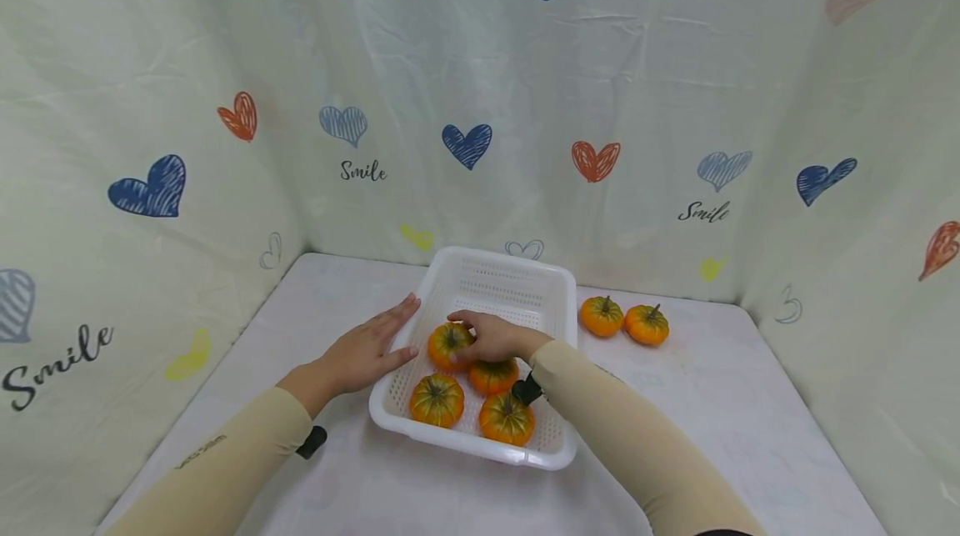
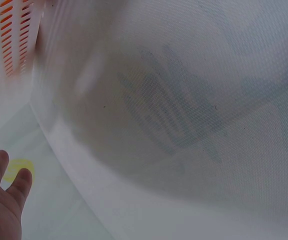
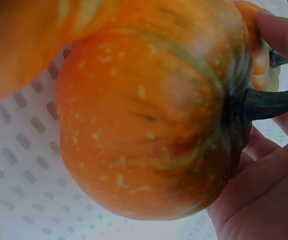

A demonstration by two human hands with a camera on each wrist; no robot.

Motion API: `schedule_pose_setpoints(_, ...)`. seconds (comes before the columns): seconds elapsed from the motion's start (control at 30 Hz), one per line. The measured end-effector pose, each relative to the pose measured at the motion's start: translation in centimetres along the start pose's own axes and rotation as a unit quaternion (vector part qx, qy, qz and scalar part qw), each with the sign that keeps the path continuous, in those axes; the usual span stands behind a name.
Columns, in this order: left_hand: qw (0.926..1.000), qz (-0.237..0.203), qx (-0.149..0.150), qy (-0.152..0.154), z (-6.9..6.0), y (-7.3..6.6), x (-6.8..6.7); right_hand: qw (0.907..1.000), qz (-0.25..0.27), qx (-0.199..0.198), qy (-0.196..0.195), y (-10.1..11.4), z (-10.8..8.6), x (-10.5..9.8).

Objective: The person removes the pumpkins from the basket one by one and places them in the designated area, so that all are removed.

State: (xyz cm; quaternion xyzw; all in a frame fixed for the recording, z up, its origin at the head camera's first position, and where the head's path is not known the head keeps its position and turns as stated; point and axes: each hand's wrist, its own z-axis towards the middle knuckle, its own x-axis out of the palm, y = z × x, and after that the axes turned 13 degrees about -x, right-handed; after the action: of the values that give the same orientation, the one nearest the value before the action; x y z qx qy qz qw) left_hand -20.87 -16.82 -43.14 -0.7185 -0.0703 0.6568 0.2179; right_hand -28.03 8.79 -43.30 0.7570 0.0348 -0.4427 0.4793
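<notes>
Orange pumpkin (image 1: 444,348) sits in the basket (image 1: 502,272), pinched by the right hand (image 1: 491,338) with fingers curled, and a slip on that rounded skin could knock it into the neighbouring pumpkin (image 1: 493,378) beside that palm, while the left hand (image 1: 371,353) rests straight-fingered against the basket.

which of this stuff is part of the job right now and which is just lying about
In the job:
white basket, left hand at its left rim
four pumpkins showing inside, right hand on one

Just about:
two pumpkins on the table, untouched, though they may belong too
printed cloth backdrop
</notes>
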Motion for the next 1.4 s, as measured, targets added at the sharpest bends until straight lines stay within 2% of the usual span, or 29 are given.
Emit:
schedule_pose_setpoints(0.2, 1.0000, 0.004, -0.003, 0.000, 0.00, 0.00, 0.05, 1.0000, -0.005, -0.003, -0.004, -0.02, 0.02, 0.00)
schedule_pose_setpoints(0.47, 1.0000, 0.001, 0.000, 0.001, -0.08, -0.01, -0.09, 0.9999, -0.003, 0.011, 0.012, 0.17, -0.06, 0.03)
schedule_pose_setpoints(0.9, 1.0000, 0.004, -0.004, 0.004, -0.07, -0.09, -0.05, 0.9997, -0.007, 0.021, 0.003, 0.19, 0.08, 0.42)
schedule_pose_setpoints(1.4, 1.0000, 0.004, 0.001, -0.002, -0.06, -0.03, 0.00, 0.9996, -0.022, 0.004, -0.015, 0.23, 0.10, -0.02)
